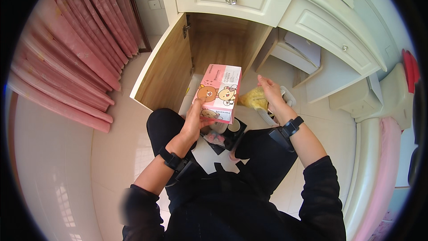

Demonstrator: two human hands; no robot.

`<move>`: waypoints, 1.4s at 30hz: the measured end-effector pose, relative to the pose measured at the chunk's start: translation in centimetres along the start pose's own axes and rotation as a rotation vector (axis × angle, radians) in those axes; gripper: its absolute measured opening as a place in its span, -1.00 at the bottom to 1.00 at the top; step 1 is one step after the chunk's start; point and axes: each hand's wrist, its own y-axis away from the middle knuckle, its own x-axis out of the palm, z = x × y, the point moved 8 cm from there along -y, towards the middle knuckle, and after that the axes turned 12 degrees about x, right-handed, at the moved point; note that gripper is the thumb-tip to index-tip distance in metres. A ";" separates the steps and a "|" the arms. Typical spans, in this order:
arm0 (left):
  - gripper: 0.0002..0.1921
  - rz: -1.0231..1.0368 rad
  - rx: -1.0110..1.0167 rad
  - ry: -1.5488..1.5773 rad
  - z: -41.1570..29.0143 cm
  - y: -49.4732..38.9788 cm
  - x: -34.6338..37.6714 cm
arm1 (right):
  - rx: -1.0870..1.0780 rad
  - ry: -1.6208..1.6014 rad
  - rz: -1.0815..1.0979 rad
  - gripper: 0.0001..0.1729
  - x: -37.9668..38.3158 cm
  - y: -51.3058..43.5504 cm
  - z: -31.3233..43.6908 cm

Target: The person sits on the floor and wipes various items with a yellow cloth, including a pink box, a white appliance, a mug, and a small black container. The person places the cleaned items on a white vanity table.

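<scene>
My left hand [193, 117] holds a pink and white cardboard box [219, 90] with cartoon bears on its top, gripping it by its lower left corner. The box is tilted and hangs before the open cabinet. To its right, my right hand [270, 90] is raised with its fingers extended and apart from the box. Beneath that hand lies a fuzzy yellow item [254, 99], by a white plastic basket [288, 96]. Below the box, between my knees, a black container [238, 135] holds a white round item and something pink in clear wrapping; the box covers part of it.
A white cabinet door [164, 67] stands open at the left, its wooden interior [217, 40] beyond the box. Above it are drawers [230, 0] with round knobs. Pink curtains [77, 40] hang at the left. A bed edge [374, 174] with pink fabric is at the right.
</scene>
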 end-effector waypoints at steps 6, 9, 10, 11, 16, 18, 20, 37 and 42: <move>-0.48 -0.055 0.125 -0.018 0.5 -0.7 2.2 | 0.247 -0.365 0.395 -0.52 5.9 1.2 -2.2; -0.49 -0.120 0.202 0.041 -0.6 -2.5 1.7 | -0.330 -0.211 0.181 -0.49 7.5 5.5 -0.4; -0.49 -0.130 0.249 0.070 -1.4 -3.1 1.1 | -0.523 -0.014 0.111 -0.49 7.5 7.6 0.6; -0.50 -0.140 0.231 0.075 -1.7 -3.5 0.5 | -0.635 0.197 -0.001 -0.55 7.4 9.8 0.7; -0.43 -0.075 0.242 -0.090 -3.3 -3.3 -0.6 | -1.213 0.473 0.269 -0.62 8.2 18.3 5.2; -0.39 0.027 0.332 -0.241 -3.7 -1.7 0.7 | -1.324 0.654 0.285 -0.61 9.2 18.8 7.0; -0.36 0.147 0.512 -0.417 -4.5 -0.1 3.2 | -1.379 0.895 0.235 -0.60 10.9 17.6 8.4; 0.18 0.080 0.904 -1.256 -9.3 5.3 5.2 | -1.382 0.640 -0.003 -0.70 3.4 16.1 15.5; 0.23 0.084 1.012 -1.170 -8.5 5.5 7.4 | -1.500 1.015 0.325 -0.72 10.9 19.7 7.7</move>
